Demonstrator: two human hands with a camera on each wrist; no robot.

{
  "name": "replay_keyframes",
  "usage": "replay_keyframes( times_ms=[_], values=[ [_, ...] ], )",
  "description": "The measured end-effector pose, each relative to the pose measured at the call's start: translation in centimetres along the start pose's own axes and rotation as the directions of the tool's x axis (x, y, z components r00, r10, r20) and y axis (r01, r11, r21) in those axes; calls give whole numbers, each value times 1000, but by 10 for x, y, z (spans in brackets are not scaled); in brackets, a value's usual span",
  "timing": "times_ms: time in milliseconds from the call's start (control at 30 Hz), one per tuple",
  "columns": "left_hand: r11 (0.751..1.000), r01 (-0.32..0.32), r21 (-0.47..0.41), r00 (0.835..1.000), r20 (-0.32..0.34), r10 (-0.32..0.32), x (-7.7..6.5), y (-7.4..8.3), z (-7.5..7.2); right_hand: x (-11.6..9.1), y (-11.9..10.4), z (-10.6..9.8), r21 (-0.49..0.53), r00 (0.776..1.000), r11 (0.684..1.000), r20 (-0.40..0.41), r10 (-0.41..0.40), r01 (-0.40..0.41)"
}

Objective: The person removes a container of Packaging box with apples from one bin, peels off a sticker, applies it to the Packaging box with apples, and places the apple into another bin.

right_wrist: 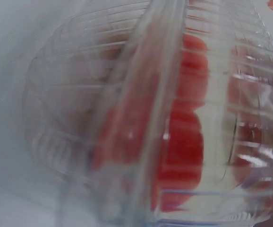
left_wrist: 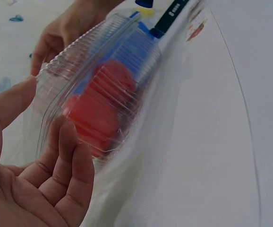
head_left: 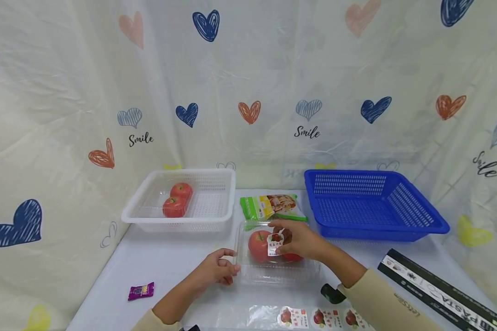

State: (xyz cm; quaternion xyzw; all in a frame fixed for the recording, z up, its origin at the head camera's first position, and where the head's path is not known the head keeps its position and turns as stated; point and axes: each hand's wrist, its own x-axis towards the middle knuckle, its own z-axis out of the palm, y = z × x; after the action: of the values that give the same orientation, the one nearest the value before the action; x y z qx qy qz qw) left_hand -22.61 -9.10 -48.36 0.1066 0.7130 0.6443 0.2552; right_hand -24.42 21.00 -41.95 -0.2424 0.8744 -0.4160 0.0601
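Observation:
A clear plastic clamshell box [head_left: 248, 273] with red apples [head_left: 258, 246] inside stands at the middle of the table. My left hand [head_left: 217, 269] holds the box at its left edge; the left wrist view shows the thumb and curled fingers [left_wrist: 82, 165] at its rim. Over the lid, my right hand [head_left: 300, 239] pinches a white sticker label [head_left: 275, 244] with a red fruit print, the label lying close over the apples. In the right wrist view, the box's ribbed wall and red apples [right_wrist: 181, 156] fill the picture, blurred, and my right fingers are hidden.
At the back left, a white basket [head_left: 207, 220] holds another clear box of apples [head_left: 176, 207]. A blue basket [head_left: 368, 232] stands back right, beside a green food packet [head_left: 254, 209]. Nearby are a purple packet [head_left: 141, 291], a sheet of labels [head_left: 265, 317] and a long black-and-white box [head_left: 439, 294].

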Motion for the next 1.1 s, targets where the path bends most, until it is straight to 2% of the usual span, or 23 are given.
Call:
replay_keyframes(
  times_ms=[367,567,767,933,1100],
  values=[
    [1000,-5,11,1000,-7,5,0,1,1,-1,-1,2,-36,999,999,7,41,-41],
    [1000,3,23,1000,-16,-2,1,-1,1,0,2,5,-97,998,993,6,69,-68],
    [1000,-8,28,1000,-12,8,0,1,2,2,5,11,-154,998,986,-11,58,-59],
    [999,-11,30,1000,-10,11,-1,4,2,6,3,17,-162,999,986,-9,35,-36],
    [1000,-3,26,1000,-28,3,3,1,3,9,-1,22,-184,997,980,-22,70,-72]
  ],
)
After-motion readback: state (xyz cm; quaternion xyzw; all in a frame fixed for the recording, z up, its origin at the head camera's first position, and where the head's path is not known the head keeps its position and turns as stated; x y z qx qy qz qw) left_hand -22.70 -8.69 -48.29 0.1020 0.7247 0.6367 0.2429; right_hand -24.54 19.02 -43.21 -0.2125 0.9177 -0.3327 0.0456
